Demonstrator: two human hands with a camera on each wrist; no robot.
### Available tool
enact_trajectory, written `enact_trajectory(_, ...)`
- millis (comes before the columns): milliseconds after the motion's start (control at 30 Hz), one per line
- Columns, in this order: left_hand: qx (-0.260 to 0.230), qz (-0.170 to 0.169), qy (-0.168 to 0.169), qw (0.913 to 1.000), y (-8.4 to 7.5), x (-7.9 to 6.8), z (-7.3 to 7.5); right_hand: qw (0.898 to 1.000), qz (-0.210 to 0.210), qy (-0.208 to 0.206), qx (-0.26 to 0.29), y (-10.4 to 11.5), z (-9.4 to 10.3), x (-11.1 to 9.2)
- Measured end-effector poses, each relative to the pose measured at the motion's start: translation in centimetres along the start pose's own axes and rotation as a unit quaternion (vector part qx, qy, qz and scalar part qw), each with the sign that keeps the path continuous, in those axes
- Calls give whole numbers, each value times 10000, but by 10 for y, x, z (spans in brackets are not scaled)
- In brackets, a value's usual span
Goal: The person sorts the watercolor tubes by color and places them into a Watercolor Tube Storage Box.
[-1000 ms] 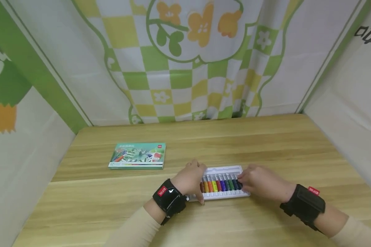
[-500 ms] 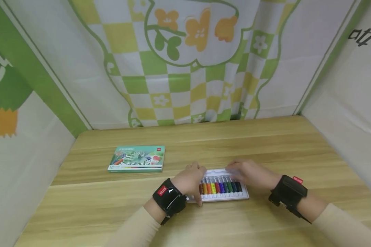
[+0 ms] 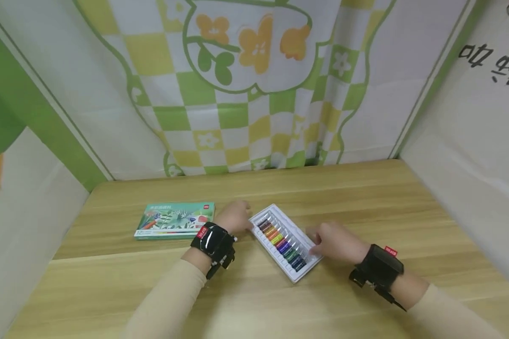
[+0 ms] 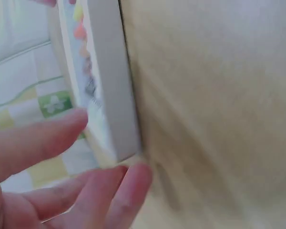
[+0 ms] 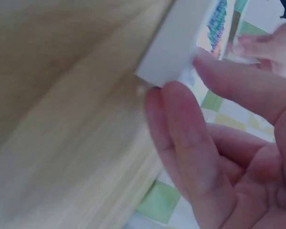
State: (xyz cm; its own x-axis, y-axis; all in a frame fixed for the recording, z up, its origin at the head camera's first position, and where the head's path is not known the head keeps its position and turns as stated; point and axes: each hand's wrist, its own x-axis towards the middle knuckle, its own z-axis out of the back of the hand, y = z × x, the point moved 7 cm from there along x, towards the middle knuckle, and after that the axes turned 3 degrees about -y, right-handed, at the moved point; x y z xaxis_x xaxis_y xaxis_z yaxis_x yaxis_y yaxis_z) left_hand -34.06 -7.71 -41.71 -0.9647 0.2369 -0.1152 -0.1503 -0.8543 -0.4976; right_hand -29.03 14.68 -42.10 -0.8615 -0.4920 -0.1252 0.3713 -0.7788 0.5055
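A white tray (image 3: 294, 226) of small paint tubes (image 3: 281, 243) in a row of colours lies turned at a slant on the table. My right hand (image 3: 338, 242) pinches its near right corner. In the right wrist view the thumb overlaps the upper edge of the tray's pale wall (image 5: 174, 50), and the fingertips (image 5: 183, 102) meet its end. At the opposite end is my left hand (image 3: 233, 218), with fingers loosely bent. The left wrist view has its thumb and fingertips (image 4: 138, 176) on either side of the tray's corner (image 4: 119, 119).
A teal illustrated paint box (image 3: 174, 217) lies flat to the left, partly behind the left wristband (image 3: 213, 245). The wooden table (image 3: 348, 188) ends at a checked, flowered curtain (image 3: 233, 115), with pale fabric walls on both sides.
The tray has turned from straight to slanted, its right end swinging nearer. My left hand has moved left and away from me off its front edge; my right hand has come to the near right corner.
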Motion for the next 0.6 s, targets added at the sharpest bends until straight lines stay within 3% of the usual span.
enact_trajectory(133, -120, 278, 189, 9994, 5, 1, 0, 9996, -191, 191, 25, 5, 0, 11)
enact_trajectory(300, -700, 479, -277, 9960, 3, 14, 3, 9983, -454, 282, 221, 8, 4, 18)
enact_trajectory(500, -1457, 713, -320, 9862, -7, 22, -18, 9968, -580, 274, 479, -2, -7, 5)
enact_trajectory(600, -1939, 885, -274, 9766, -9, 24, -23, 9949, -687, 148, 717, -9, -11, 9)
